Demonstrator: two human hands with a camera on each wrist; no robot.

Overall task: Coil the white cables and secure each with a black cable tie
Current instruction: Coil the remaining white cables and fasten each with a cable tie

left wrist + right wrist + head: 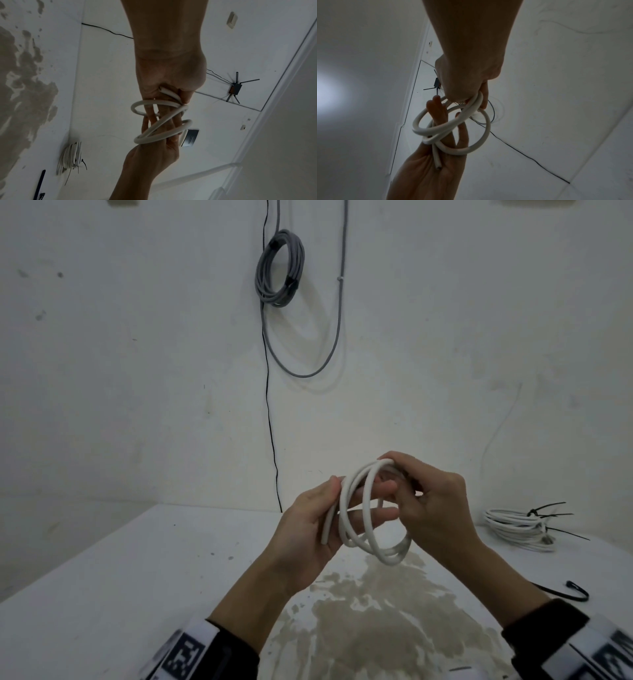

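Above the stained table point(137, 577), a person gathers a short white cable point(356, 508) into loose loops. The left hand point(308, 525) pins the turns under its thumb, fingers threaded through the coil and the cut end lying across the palm, while the right hand point(435, 508) curls over the top of the loops. A tied coil point(517, 529) lies at the far right, a loose black cable tie point(575, 594) nearer. The uneven loops could spring apart if either grip eases to reach for that tie.

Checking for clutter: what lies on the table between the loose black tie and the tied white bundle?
Nothing: head view shows bare table between the loose black tie and the tied white bundle.
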